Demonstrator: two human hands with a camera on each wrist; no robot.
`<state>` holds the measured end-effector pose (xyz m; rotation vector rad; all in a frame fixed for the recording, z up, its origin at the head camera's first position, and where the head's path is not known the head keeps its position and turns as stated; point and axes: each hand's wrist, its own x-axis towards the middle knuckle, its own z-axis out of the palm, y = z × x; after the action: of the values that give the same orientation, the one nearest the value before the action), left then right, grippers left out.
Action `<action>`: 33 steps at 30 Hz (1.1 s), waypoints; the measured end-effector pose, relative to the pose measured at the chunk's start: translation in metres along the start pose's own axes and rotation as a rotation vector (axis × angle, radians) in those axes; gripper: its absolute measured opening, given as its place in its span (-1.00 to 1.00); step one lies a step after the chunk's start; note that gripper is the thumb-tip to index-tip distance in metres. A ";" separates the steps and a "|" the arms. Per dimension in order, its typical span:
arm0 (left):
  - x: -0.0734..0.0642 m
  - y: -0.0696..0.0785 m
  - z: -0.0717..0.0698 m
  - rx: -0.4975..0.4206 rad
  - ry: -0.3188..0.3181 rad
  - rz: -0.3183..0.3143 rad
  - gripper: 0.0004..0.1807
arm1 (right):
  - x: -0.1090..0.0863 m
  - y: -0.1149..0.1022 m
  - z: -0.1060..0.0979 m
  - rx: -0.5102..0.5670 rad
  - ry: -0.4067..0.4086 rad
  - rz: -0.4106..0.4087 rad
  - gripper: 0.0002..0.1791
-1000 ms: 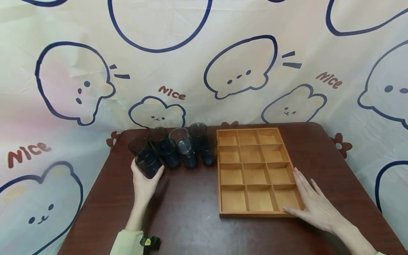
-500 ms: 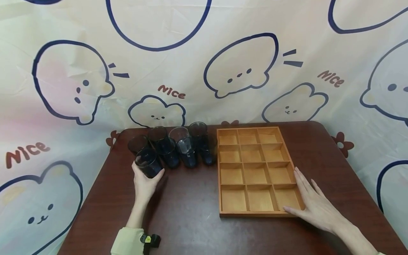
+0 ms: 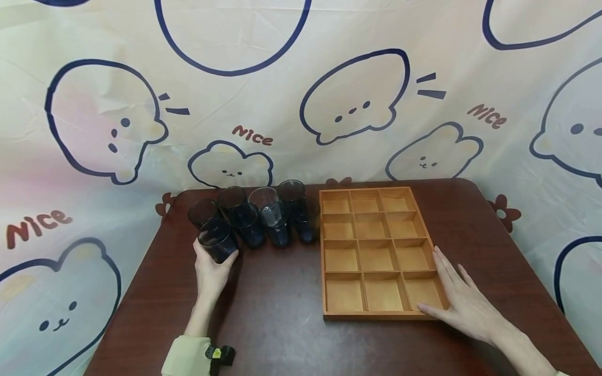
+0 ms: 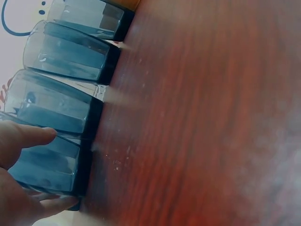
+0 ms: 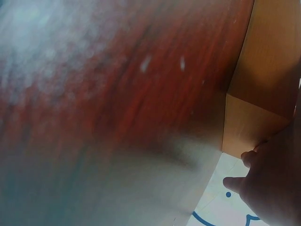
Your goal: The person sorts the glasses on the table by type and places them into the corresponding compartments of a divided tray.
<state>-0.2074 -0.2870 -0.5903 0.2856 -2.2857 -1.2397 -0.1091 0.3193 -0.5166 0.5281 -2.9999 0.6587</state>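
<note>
In the head view my left hand [image 3: 211, 274] grips a dark blue glass [image 3: 218, 241] at the front left of a cluster of glasses. Seen from the left wrist, the thumb and fingers lie on opposite sides of this glass [image 4: 47, 165], and its thick base is at the tabletop. A neighbouring glass [image 4: 54, 103] stands close beside it. My right hand [image 3: 470, 308] rests along the right side of a wooden compartment box [image 3: 376, 316], fingers straight, thumb at its front corner. In the right wrist view that hand [image 5: 277, 174] is dark and partly cut off, beside the box wall [image 5: 249, 125].
More blue-tinted glasses [image 3: 249, 224] stand in two close rows beside the held one, reaching the box's left side. A clearer glass [image 3: 264, 197] stands in the back row. Behind the brown table [image 3: 277, 292] hangs a printed cloth [image 3: 282, 104].
My left hand and the glass in it have shifted very slightly to the left. The right hand, the box and the other glasses stay in place.
</note>
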 end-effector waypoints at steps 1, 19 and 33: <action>-0.001 0.000 0.000 0.005 -0.001 -0.010 0.20 | 0.000 0.000 0.000 0.001 -0.001 0.001 0.39; -0.028 0.115 -0.040 -0.022 -0.033 -0.062 0.01 | 0.000 -0.002 -0.001 -0.002 0.000 0.001 0.39; -0.030 0.154 -0.035 -0.178 -0.115 -0.009 -0.06 | 0.000 0.000 0.000 0.006 -0.003 0.000 0.38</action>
<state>-0.1543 -0.2137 -0.4578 0.1645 -2.2513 -1.4886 -0.1089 0.3191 -0.5163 0.5299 -3.0021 0.6679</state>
